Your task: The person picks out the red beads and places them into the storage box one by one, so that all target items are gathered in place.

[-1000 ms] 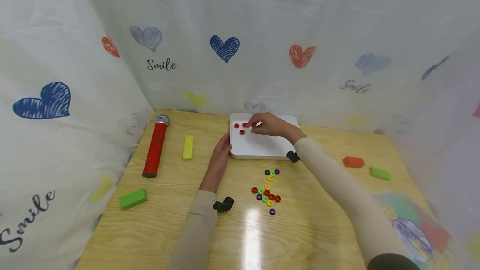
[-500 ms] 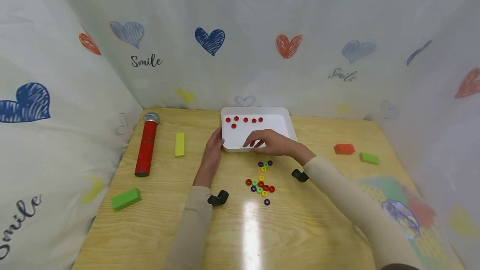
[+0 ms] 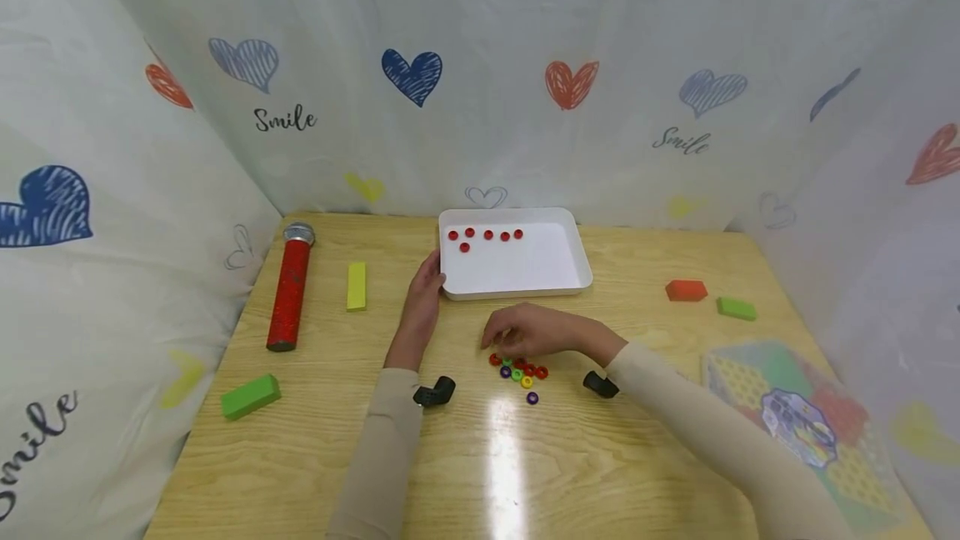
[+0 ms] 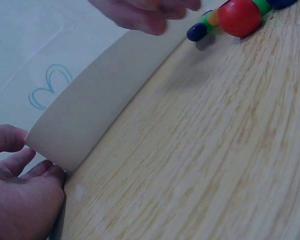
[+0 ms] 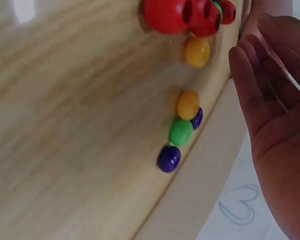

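Note:
A shallow white tray stands at the back middle with several red ring beads in its left half. My left hand holds the tray's left side; in the left wrist view its thumb and fingers lie around the corner of the tray wall. Over a loose group of beads before the tray is my right hand, fingers bent and nothing between them. Red beads, a yellow bead and a purple bead show below it. In the right wrist view a green bead lies between purple ones.
On the left lie a red microphone-shaped tube, a yellow block and a green block. To the right are a red block, a smaller green block and a clear printed package. A printed sheet hangs behind.
My right hand has moved out of the tray and toward me, over the loose beads. The row of red beads in the tray shows uncovered. My left hand stays at the tray's side.

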`<control>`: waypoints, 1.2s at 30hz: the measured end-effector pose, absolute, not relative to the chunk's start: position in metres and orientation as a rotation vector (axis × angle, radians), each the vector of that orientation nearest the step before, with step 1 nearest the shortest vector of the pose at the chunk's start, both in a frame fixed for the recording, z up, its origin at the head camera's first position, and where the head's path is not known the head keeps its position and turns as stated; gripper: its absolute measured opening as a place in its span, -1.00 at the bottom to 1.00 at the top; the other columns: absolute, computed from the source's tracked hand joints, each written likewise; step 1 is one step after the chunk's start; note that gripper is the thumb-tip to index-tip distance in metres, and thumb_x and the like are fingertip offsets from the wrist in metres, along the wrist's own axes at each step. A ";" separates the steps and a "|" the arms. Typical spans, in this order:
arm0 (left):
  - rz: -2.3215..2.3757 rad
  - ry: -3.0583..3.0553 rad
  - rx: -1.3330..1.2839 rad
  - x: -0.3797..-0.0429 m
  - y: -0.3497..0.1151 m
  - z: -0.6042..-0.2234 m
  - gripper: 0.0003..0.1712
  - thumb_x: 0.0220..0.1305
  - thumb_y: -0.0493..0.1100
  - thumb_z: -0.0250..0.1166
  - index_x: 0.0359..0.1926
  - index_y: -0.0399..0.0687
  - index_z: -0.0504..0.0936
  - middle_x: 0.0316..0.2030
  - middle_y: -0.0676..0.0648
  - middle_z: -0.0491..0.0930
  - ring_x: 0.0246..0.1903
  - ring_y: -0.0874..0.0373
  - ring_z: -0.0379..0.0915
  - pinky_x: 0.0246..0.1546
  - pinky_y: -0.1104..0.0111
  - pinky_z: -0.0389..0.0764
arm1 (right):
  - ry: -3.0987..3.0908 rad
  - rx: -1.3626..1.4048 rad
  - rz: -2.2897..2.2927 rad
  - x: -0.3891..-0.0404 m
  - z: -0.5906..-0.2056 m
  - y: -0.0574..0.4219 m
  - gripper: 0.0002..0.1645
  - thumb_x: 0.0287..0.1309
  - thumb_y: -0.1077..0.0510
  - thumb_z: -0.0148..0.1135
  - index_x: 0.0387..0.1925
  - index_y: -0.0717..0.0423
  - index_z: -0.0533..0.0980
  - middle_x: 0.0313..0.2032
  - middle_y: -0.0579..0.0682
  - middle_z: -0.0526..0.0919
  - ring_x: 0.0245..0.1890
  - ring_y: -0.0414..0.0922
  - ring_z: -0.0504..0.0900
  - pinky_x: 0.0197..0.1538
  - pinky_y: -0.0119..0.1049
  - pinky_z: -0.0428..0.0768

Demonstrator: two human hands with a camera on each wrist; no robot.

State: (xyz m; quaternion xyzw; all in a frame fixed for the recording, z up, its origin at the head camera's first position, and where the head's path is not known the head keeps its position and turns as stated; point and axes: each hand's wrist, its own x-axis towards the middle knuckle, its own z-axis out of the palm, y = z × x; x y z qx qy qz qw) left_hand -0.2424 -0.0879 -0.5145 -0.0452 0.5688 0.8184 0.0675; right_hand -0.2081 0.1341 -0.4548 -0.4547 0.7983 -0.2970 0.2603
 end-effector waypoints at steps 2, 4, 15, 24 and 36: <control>2.468 1.712 -0.133 -0.243 -0.088 -0.514 -0.42 0.49 -0.30 -0.12 0.48 0.00 0.11 0.48 0.01 0.04 0.46 0.24 -0.12 0.45 0.36 -0.01 | 2.147 -1.216 -0.808 -0.205 -0.459 0.134 -0.72 0.24 0.21 0.23 -0.01 0.01 0.60 -0.05 -0.15 0.63 -0.10 -0.30 0.56 0.00 -0.40 0.58; 2.472 1.704 -0.131 -0.243 -0.088 -0.514 -0.42 0.49 -0.31 -0.13 0.48 -0.01 0.10 0.48 0.01 0.04 0.46 0.24 -0.11 0.45 0.35 0.00 | 2.151 -1.219 -0.791 -0.203 -0.465 0.135 -0.73 0.23 0.16 0.26 -0.02 -0.04 0.60 -0.07 -0.19 0.62 -0.12 -0.32 0.56 -0.03 -0.43 0.58; 2.467 1.715 -0.133 -0.243 -0.087 -0.513 -0.41 0.48 -0.33 -0.15 0.48 -0.02 0.10 0.48 0.01 0.05 0.46 0.23 -0.10 0.45 0.35 0.00 | 2.141 -1.309 -0.769 -0.198 -0.474 0.130 -0.80 0.21 0.19 0.28 -0.12 0.00 0.62 -0.12 -0.15 0.60 -0.12 -0.34 0.59 -0.04 -0.52 0.57; 2.441 1.721 -0.151 -0.240 -0.087 -0.509 -0.40 0.48 -0.33 -0.15 0.48 0.00 0.10 0.48 -0.01 0.04 0.46 0.21 -0.11 0.45 0.31 0.00 | 2.141 -1.293 -0.771 -0.198 -0.475 0.129 -0.82 0.21 0.21 0.27 -0.13 0.00 0.62 -0.12 -0.15 0.60 -0.09 -0.38 0.58 -0.02 -0.53 0.57; 2.451 1.719 -0.152 -0.240 -0.087 -0.511 -0.42 0.48 -0.31 -0.13 0.47 0.04 0.13 0.48 0.03 0.05 0.45 0.25 -0.10 0.45 0.33 0.01 | 2.202 -1.163 -0.880 -0.212 -0.448 0.136 -0.81 0.22 0.25 0.25 -0.12 0.14 0.61 -0.17 -0.11 0.63 -0.13 -0.26 0.60 -0.05 -0.39 0.63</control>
